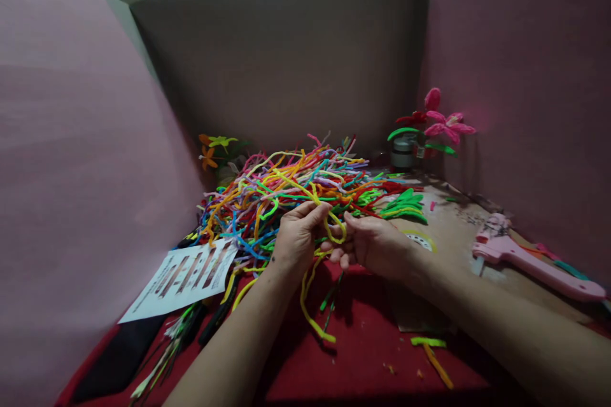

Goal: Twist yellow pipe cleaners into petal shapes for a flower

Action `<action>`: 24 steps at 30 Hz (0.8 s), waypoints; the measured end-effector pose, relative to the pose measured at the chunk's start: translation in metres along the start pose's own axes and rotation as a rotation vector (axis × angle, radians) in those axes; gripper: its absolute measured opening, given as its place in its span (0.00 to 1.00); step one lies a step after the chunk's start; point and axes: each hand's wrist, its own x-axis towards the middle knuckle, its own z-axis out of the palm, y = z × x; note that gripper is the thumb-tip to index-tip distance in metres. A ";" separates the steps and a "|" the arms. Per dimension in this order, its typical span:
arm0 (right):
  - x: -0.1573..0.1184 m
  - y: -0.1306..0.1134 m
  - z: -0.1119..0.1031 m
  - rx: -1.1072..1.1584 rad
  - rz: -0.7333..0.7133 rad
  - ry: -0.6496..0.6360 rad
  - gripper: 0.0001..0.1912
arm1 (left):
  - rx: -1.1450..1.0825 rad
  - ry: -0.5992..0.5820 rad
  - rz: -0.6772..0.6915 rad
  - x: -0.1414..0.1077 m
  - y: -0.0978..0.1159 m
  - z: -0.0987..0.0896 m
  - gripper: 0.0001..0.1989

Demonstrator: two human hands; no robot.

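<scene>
Between my hands, a yellow pipe cleaner [340, 241] is bent into a loop, one length running up over the pile and yellow lengths hanging below. My left hand [296, 234] pinches it between thumb and fingers. On the loop's other side my right hand [375, 241] has thumb and curled fingers closed at its edge; part of that grip is hidden. Right behind my hands rises a big tangled pile of coloured pipe cleaners [267, 194]. Bundled green leaf-shaped pieces [405, 205] lie at its right.
A pink glue gun [539, 264] lies on the board at right. Pink pipe-cleaner flowers [449, 126] stand behind, and orange and yellow ones [210, 156] at back left. A printed sheet [184, 280] lies left, near thin stems [167, 353]. Yellow and orange scraps [435, 356] rest on red cloth [363, 356].
</scene>
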 end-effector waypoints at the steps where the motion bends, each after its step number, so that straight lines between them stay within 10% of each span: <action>1: 0.000 -0.001 -0.001 0.046 0.030 -0.013 0.16 | -0.008 -0.014 -0.021 -0.001 -0.001 0.001 0.11; 11: 0.000 0.009 -0.002 0.062 0.013 0.093 0.08 | 0.081 -0.164 -0.035 -0.008 -0.005 0.002 0.11; 24: -0.002 0.010 0.001 0.050 0.052 0.102 0.14 | 0.166 -0.077 0.044 -0.008 -0.005 0.002 0.10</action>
